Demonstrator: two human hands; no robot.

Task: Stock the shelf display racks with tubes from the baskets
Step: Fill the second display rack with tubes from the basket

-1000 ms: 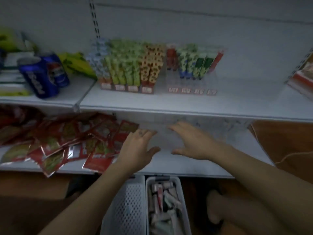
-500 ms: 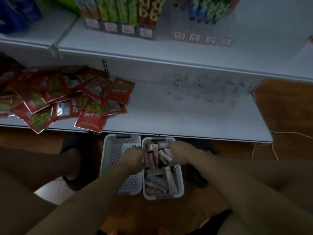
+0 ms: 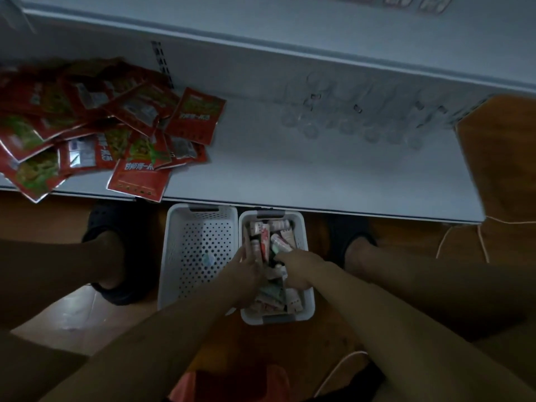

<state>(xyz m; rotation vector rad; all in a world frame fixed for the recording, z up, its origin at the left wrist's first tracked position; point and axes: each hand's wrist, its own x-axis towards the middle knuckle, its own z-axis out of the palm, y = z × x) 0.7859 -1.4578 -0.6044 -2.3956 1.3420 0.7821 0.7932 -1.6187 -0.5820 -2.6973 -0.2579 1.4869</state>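
Head view, two baskets (image 3: 173,224), perhaps fifteen tubes (image 3: 264,242)

A shop, dimly lit; white metal shelving (image 3: 319,175) hangs on a slotted upright (image 3: 162,62); small red-edged labels (image 3: 417,2) line the upper shelf; identical red packets (image 3: 116,126) lie heaped beside a clear display rack (image 3: 362,117); two white baskets (image 3: 174,227) sit on the wooden floor (image 3: 507,158), one full of tubes (image 3: 275,236).

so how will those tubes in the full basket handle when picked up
Probably light and slightly squashy: the tubes look small and plastic. Heaped crosswise in the basket, neighbours may shift. Round bodies could roll on the shelf.
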